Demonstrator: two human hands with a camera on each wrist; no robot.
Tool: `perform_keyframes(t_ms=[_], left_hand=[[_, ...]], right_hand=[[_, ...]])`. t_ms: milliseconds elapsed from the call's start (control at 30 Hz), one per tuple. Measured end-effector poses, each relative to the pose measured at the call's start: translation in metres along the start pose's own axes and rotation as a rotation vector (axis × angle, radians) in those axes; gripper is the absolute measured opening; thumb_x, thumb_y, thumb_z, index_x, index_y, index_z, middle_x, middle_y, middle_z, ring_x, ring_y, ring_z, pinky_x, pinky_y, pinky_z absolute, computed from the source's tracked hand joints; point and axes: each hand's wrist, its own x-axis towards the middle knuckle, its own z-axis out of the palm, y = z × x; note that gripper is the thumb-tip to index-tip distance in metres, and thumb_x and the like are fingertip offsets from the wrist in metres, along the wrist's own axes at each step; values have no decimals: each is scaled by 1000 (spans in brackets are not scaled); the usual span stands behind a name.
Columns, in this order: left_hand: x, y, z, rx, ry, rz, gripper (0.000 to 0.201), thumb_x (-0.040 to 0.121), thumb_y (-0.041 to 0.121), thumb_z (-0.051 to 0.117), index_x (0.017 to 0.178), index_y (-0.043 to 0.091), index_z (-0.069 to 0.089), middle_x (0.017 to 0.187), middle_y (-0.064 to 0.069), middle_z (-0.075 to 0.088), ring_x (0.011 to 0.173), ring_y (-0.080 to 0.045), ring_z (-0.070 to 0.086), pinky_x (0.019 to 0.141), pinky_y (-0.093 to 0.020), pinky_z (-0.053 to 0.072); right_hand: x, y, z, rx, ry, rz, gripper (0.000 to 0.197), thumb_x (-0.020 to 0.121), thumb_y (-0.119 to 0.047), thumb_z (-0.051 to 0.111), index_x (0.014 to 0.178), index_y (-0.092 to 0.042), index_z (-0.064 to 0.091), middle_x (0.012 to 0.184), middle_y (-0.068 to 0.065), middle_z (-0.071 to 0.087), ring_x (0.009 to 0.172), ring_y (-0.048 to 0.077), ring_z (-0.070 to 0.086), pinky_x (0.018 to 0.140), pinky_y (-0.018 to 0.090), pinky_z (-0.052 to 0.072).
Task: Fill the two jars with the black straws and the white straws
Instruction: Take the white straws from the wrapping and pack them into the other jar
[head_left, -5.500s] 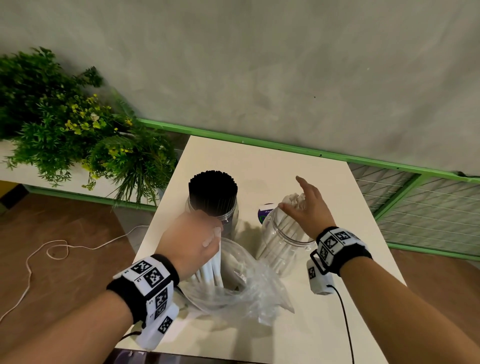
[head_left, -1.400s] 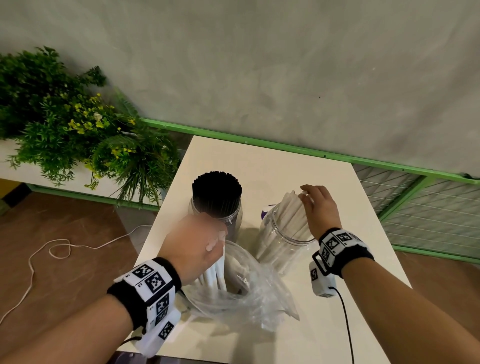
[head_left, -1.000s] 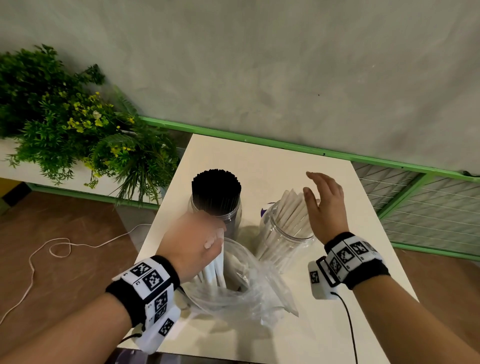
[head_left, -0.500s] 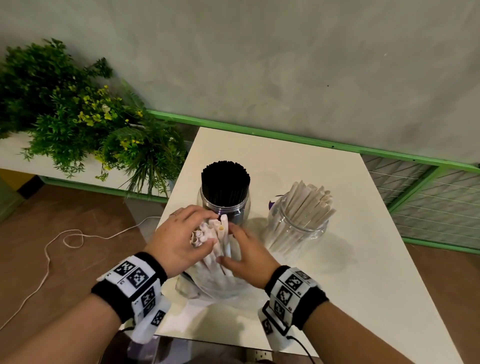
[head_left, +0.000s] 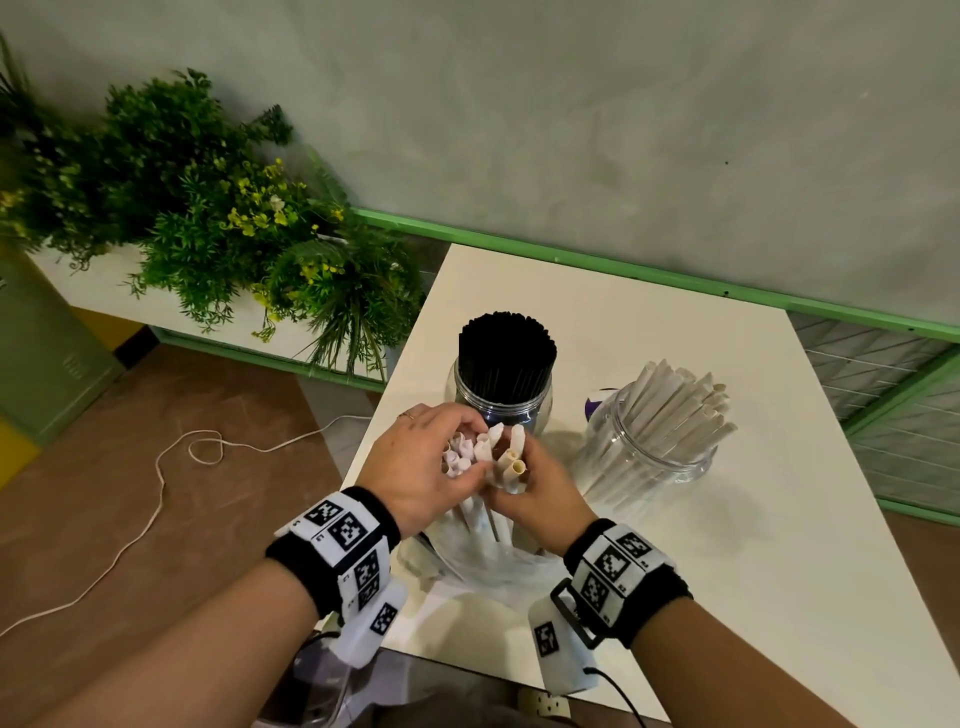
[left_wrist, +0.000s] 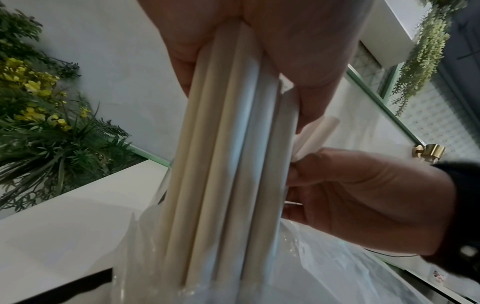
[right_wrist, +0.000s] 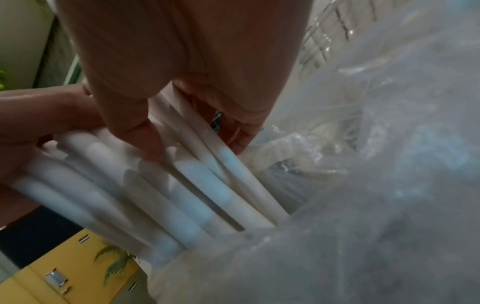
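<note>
Here we see both hands, left (head_left: 415, 470) and right (head_left: 540, 493), clenched round the white straws (head_left: 485, 457) standing in the bag (head_left: 478, 566), just in front of the black-straw jar (head_left: 501, 387); white-straw jar (head_left: 649, 452) right of it.

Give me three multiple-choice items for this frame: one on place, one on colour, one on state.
1. Where is the jar of black straws?
A. left of the jar of white straws
B. right of it
C. on the floor

2. What colour are the straws in the hands?
A. black
B. white
C. green

3. What is the left hand doing?
A. resting flat on the table
B. hanging idle
C. gripping the straws

Answers: 1 A, the head view shows it left. 2 B, both wrist views show white tubes. 3 C, its fingers curl round the bundle above the plastic bag, and the right hand pinches a few.
</note>
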Motion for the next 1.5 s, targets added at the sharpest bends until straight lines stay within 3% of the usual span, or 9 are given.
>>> perform_keyframes(t_ms=[167,500,667,800,933,1100,1233,1367,1500], left_hand=[[-1,6,-1,26,-30,-26,33,77,30,70,106,32,56,84,31,44,86,5,34,76,-13,24],[1,8,7,81,-90,55,44,81,50,43,117,29,58,108,13,63,100,-12,51,85,-25,41],[6,7,7,88,-81,80,42,82,50,40,113,30,61,104,12,62,95,-13,50,84,-28,42],[6,5,5,83,-103,69,39,81,48,40,111,35,60,106,15,61,97,-11,50,86,-25,37],[8,5,6,89,-100,78,37,80,46,42,109,34,62,103,14,61,94,-12,51,84,-25,38],[10,6,6,110,-127,55,39,78,48,39,110,35,58,106,15,60,96,-13,50,86,-27,40],[11,7,5,116,-131,48,44,79,49,36,109,31,62,103,12,62,95,-15,51,84,-28,39],[11,4,6,97,-113,41,39,79,48,39,103,33,65,99,12,61,93,-15,52,83,-30,43],[16,5,10,111,-117,31,40,77,49,36,99,33,65,98,12,61,94,-16,51,84,-34,45]], right_hand=[[4,-6,-6,6,-24,6,34,65,-25,70,98,-21,61,91,9,69,89,31,65,85,54,51],[-7,-9,-16,-78,76,-156,22,78,-15,70,97,-12,60,89,5,63,83,20,61,74,41,52],[-9,-11,-14,-360,216,-332,70,80,-11,72,137,-24,33,118,-4,59,102,5,59,83,17,49],[-13,-7,-18,-480,279,-422,76,82,-2,70,142,-23,28,126,2,50,113,-2,45,94,2,33],[-9,-15,-22,-422,257,-459,63,83,2,63,134,-25,39,116,2,54,107,5,54,91,13,41],[-5,-29,-23,-442,292,-508,43,89,-1,52,127,-19,42,114,2,50,109,-10,43,92,6,33],[-5,-25,-29,-355,323,-401,43,90,-8,50,125,-32,39,116,0,50,110,13,56,91,22,45],[-10,-35,-40,-236,426,-361,38,92,-22,46,117,-48,35,112,9,50,100,26,63,78,22,50],[-5,-69,-70,-83,539,-370,40,91,-4,43,112,-37,36,108,3,46,87,25,68,81,50,53]])
